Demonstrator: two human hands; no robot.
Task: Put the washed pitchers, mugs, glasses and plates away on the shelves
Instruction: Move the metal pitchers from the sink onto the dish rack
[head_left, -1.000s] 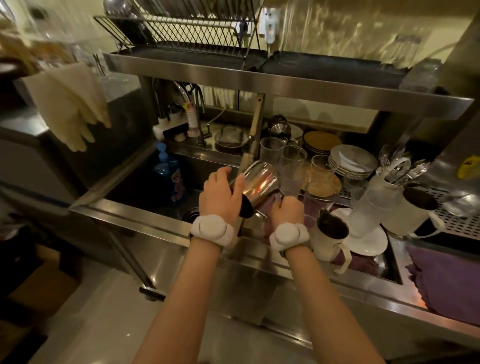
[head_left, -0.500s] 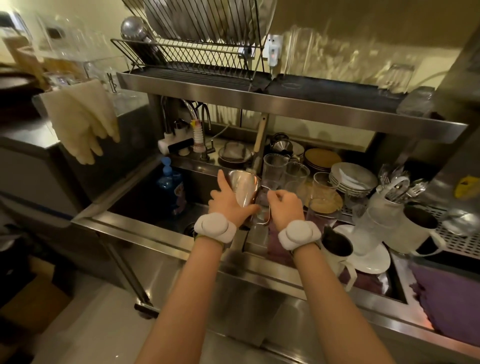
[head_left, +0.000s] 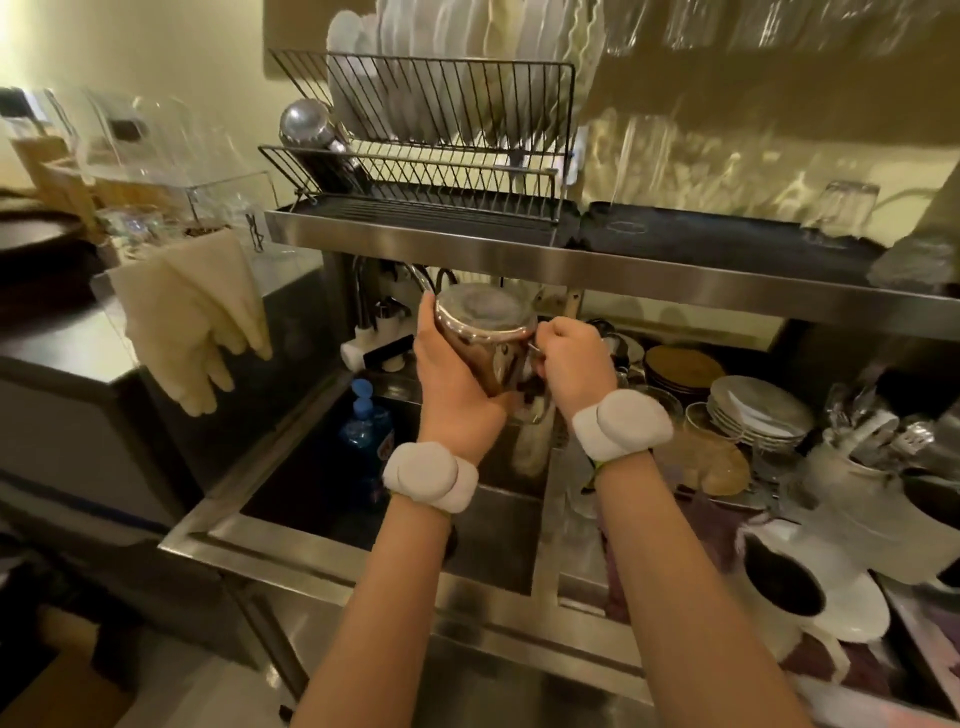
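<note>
I hold a shiny steel pitcher (head_left: 483, 338) upside down, its flat base up, just below the front edge of the steel shelf (head_left: 597, 265). My left hand (head_left: 452, 374) grips its left side. My right hand (head_left: 574, 364) grips its handle on the right. White mugs (head_left: 779, 597), a stack of white plates (head_left: 758, 410) and glasses (head_left: 701, 431) stand on the draining side at the right. One glass (head_left: 844, 208) stands upside down on the shelf's dark mat.
A wire dish rack (head_left: 431, 156) with white plates fills the shelf's left half. Below lie the sink basin (head_left: 322, 483) with a blue bottle (head_left: 363, 431), a tap (head_left: 384, 322) and hanging rubber gloves (head_left: 192, 312). Cutlery stands in a holder (head_left: 872, 447) at the right.
Both hands have lifted the steel pitcher from low over the sink up to just under the shelf edge, turning it base up. The view has tilted upward.
</note>
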